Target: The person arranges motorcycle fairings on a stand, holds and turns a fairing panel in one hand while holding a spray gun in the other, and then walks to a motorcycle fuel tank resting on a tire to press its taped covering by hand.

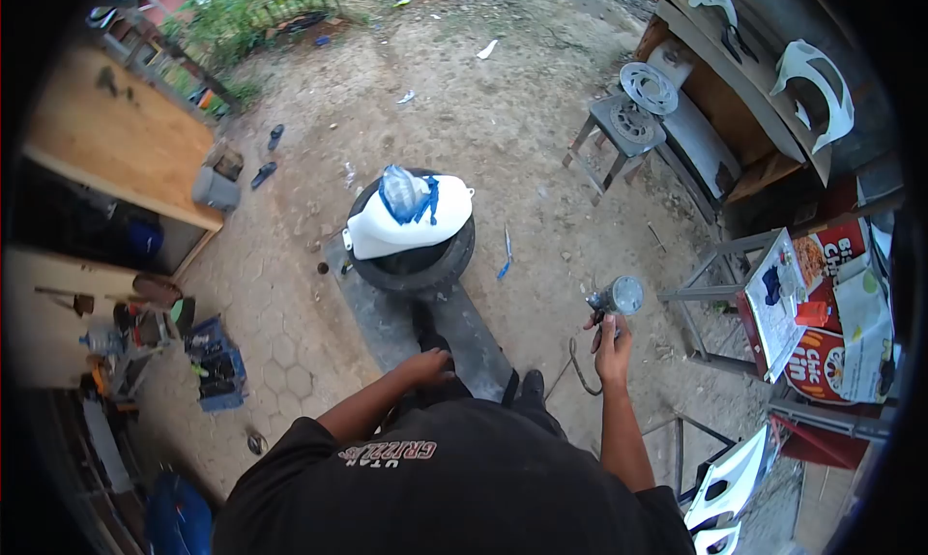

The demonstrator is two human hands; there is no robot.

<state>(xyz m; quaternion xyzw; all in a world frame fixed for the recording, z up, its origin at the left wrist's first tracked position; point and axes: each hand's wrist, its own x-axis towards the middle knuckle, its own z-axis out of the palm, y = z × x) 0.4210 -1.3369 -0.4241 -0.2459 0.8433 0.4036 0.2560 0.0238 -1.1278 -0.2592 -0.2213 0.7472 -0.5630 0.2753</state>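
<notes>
In my right hand is a spray gun with a round, cloudy cup on top, held out to the right over the ground. A hose hangs below it. My left hand is near my leg, its fingers curled; whether it holds anything is too small to tell. Ahead of me a white tank-shaped part rests on a black tire. Clear plastic with blue tape covers part of its top.
A stool with round slotted parts stands ahead right. At right is a small table holding a red container. White panels lie at lower right. A blue crate and a wooden cabinet are at left.
</notes>
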